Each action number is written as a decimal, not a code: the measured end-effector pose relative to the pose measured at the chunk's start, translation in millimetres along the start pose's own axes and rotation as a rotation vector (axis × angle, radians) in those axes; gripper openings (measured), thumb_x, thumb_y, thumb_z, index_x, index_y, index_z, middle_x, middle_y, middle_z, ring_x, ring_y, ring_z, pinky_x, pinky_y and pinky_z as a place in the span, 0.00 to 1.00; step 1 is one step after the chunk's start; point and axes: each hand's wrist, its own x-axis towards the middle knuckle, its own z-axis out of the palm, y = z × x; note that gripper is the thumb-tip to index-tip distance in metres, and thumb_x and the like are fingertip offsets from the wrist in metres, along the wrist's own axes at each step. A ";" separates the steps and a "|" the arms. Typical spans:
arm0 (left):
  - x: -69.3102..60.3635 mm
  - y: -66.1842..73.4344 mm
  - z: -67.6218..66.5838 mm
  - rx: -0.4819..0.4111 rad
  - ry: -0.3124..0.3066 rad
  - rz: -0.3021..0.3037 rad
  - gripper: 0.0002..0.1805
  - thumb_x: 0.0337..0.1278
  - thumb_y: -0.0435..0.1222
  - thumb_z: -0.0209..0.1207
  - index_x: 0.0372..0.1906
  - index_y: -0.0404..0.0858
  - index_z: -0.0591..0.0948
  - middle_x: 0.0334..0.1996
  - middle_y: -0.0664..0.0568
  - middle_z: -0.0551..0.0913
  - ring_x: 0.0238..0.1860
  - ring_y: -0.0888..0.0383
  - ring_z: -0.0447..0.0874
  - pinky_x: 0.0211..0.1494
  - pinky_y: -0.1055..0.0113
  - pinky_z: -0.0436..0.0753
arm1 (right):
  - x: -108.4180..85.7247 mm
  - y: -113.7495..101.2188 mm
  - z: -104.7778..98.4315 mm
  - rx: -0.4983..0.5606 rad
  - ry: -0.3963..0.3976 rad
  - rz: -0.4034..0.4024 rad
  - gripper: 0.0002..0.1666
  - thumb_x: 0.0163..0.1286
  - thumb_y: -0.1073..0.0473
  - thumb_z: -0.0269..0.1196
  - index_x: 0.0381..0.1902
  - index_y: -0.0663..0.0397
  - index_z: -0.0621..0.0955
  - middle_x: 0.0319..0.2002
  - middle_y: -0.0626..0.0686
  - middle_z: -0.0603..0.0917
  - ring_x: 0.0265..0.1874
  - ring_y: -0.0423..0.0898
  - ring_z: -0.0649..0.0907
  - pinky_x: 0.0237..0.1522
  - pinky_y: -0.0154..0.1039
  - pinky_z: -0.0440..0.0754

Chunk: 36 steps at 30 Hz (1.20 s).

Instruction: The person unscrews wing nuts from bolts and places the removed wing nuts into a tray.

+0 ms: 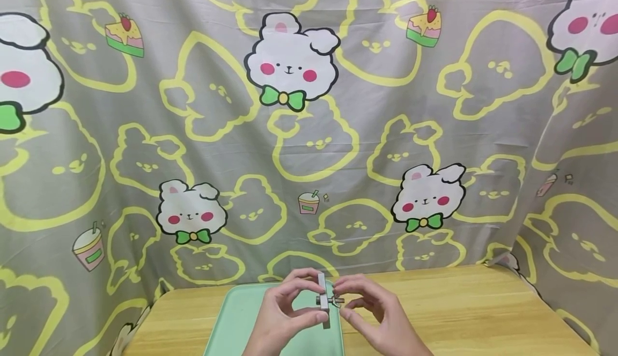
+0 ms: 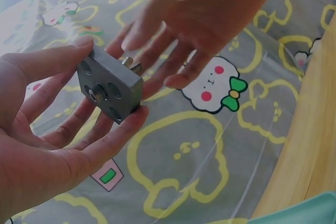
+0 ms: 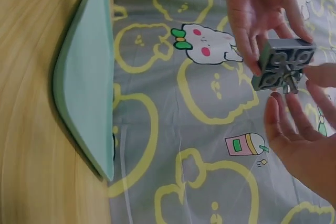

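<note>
A small grey square block [image 1: 323, 291] is held upright above the table by my left hand [image 1: 285, 310], its edges pinched between thumb and fingers. The left wrist view shows round holes near the block's corners and a bolt head [image 2: 97, 94] at the centre. On the opposite face, a wing nut [image 3: 290, 81] sits on the bolt's threaded end. My right hand [image 1: 376, 310] is close around the wing nut, its fingers loosely bent and spread. Small gaps show between its fingertips and the wing nut in the head view; no firm grip is visible.
Below the hands, a pale green tray [image 1: 232, 313] lies on the wooden table [image 1: 463, 313]. A grey curtain [image 1: 367, 147] with bear prints hangs behind the table and along both sides.
</note>
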 end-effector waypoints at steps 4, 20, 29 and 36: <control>-0.4 0.6 1.1 0.030 -0.018 0.031 0.18 0.51 0.22 0.72 0.48 0.25 0.83 0.63 0.34 0.71 0.64 0.46 0.75 0.54 0.47 0.89 | 2.6 -3.9 -3.4 0.099 0.047 0.236 0.16 0.77 0.64 0.61 0.59 0.64 0.79 0.56 0.63 0.82 0.52 0.50 0.86 0.50 0.44 0.90; -0.1 -1.7 10.1 0.149 -0.064 0.014 0.15 0.50 0.28 0.76 0.45 0.34 0.87 0.63 0.42 0.74 0.63 0.47 0.73 0.51 0.53 0.91 | 4.1 2.1 -11.4 0.277 0.002 0.590 0.20 0.78 0.55 0.62 0.55 0.67 0.82 0.45 0.58 0.88 0.41 0.52 0.88 0.43 0.42 0.91; 0.6 -4.2 11.3 0.184 -0.067 -0.009 0.16 0.50 0.30 0.76 0.45 0.36 0.88 0.63 0.46 0.74 0.64 0.49 0.74 0.50 0.54 0.91 | 3.0 8.4 -11.9 0.296 0.000 0.596 0.16 0.77 0.59 0.62 0.53 0.67 0.83 0.42 0.55 0.88 0.37 0.48 0.88 0.40 0.40 0.91; 0.9 -4.5 10.7 0.192 -0.060 -0.022 0.16 0.50 0.30 0.76 0.45 0.35 0.88 0.63 0.47 0.75 0.64 0.48 0.73 0.50 0.55 0.91 | 3.5 8.1 -11.9 0.276 -0.002 0.584 0.16 0.76 0.58 0.64 0.52 0.67 0.83 0.42 0.55 0.87 0.37 0.49 0.88 0.41 0.41 0.91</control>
